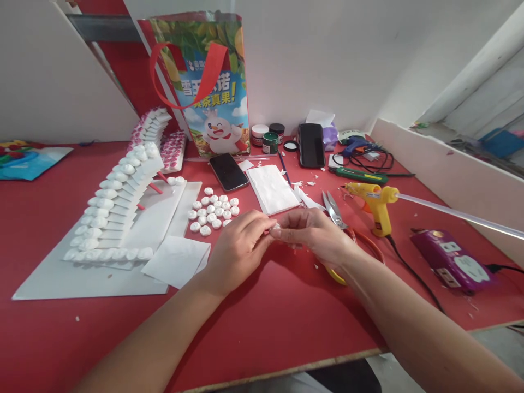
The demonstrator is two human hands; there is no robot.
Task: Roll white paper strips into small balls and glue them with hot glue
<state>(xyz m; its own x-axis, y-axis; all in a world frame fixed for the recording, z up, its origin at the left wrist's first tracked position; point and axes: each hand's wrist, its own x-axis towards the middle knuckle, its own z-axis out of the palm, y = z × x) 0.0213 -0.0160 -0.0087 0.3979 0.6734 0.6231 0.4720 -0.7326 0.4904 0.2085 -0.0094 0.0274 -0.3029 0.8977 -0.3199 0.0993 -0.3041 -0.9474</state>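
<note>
My left hand and my right hand meet above the red table. Both are closed, their fingertips pinching a small white paper piece that is mostly hidden by the fingers. To the left of my hands lies a group of small white rolled paper rosettes. A stack of white tissue paper rests just beyond my fingertips. Scissors with orange and yellow handles lie partly under my right wrist. At the left, a curved white structure edged with rosettes stands on a white board.
A yellow glue gun and a purple power strip with cords lie at right. Two phones, paint jars and a tall printed bag stand behind. A folded white sheet overlaps the board. The table's front edge is near.
</note>
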